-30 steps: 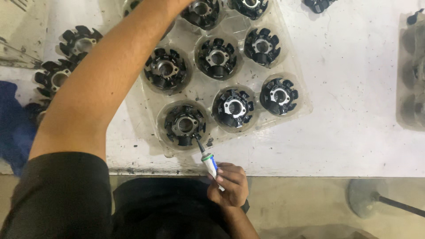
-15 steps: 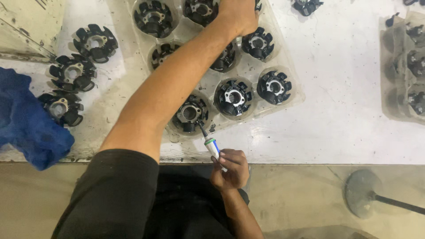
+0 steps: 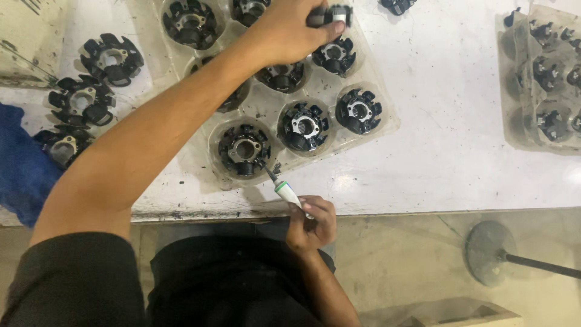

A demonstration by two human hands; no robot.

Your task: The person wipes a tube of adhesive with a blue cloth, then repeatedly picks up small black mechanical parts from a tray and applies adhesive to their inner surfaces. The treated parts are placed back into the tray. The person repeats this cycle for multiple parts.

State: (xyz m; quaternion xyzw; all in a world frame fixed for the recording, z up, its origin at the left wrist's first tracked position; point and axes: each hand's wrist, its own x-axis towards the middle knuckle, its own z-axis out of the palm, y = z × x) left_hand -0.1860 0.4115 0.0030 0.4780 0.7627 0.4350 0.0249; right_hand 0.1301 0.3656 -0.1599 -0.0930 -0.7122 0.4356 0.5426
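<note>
We reached our left hand (image 3: 290, 30) across the clear plastic tray (image 3: 387, 124) to its far side, fingers curled and closed around a black stator core (image 3: 330, 15) near the tray's far right pocket; the hand hid most of that part. Our right hand (image 3: 310, 223) stayed at the near edge of the white table (image 3: 460, 157), fingers pinched around a white marker pen (image 3: 284, 192) with a green band. Its dark tip pointed up and left, just beside the near-left stator (image 3: 244, 149) in the tray; we could not tell whether it touched. Two more stators (image 3: 302, 126) sat in pockets to the right of that one. Loose stators (image 3: 82, 100) lay on the table at far left, above a blue cloth (image 3: 21, 163). A second tray (image 3: 541, 79) of parts stood well apart at the right.
</note>
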